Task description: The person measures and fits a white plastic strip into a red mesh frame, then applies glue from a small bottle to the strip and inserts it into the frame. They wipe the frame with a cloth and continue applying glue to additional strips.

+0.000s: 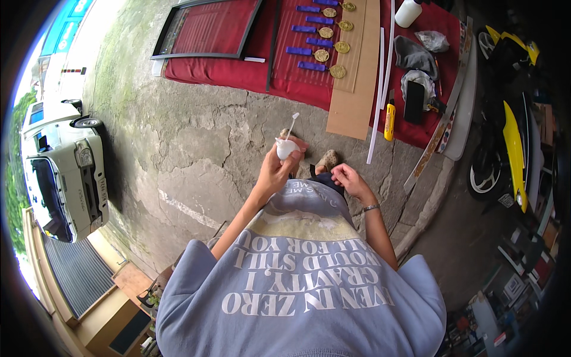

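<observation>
My left hand [278,168] is raised in front of me and grips a small white cup [285,147] with a thin white stick [292,124] standing in it. My right hand [350,179] hangs loosely beside my waist, fingers curled, holding nothing, with a bracelet on its wrist. Both hands are above cracked concrete ground [196,149]. Ahead lies a red cloth [250,71] with several gold medals on purple ribbons [321,35] laid in a column.
A dark picture frame [208,30], a brown cardboard strip [357,77], white strips [380,95], a yellow utility knife [389,121], a black phone [414,101] and a white bottle [408,12] lie on the cloth. A white van [62,172] is left, a yellow motorbike [511,137] right.
</observation>
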`<state>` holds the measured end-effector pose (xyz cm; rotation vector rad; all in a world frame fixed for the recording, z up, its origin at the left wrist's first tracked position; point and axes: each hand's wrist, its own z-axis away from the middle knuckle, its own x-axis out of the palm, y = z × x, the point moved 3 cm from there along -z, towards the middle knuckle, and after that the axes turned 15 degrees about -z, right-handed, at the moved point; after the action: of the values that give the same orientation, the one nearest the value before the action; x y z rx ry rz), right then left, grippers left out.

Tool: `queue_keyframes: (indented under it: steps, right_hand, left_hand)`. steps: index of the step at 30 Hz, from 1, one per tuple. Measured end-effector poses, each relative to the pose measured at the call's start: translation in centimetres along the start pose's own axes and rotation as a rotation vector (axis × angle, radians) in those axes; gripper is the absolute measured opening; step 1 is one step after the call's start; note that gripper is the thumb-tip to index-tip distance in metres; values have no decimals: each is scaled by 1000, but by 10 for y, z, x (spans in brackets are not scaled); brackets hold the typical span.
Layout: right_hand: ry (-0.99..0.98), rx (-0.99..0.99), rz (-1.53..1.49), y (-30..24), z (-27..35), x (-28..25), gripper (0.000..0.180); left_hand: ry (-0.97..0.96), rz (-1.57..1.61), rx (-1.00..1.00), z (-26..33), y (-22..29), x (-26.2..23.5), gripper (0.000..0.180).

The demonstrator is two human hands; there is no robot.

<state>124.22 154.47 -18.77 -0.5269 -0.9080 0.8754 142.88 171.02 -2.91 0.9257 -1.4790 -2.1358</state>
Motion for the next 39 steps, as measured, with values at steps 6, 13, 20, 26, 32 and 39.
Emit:
queue_keyframes:
  steps: [6,13,20,26,32,39]
  right_hand:
    - [-364,-177,-593,-98,-1,102,65]
    - [-331,-310,-1042,-83,-11,111,58]
    - [-322,-465,-1147,-92,-14,85,40]
    - [-139,-665,-1126,-102,-12,73,44]
    - [185,-831,-1098,-87,-18,90,46]
    - [285,-1159,-1247,-78,13,137,45]
  left_hand:
    - [26,-57,180,-6,30,21,26]
    - [-1,-396,261,-14,57,35,62]
    - [184,-208,82,-56,-50,-27,45]
    - [375,-358,-244,-147,-171,-115,33]
    - [130,20,-498,-208,-262,-134,30]
    - [-999,-84,-938,-212,-405,-143,30]
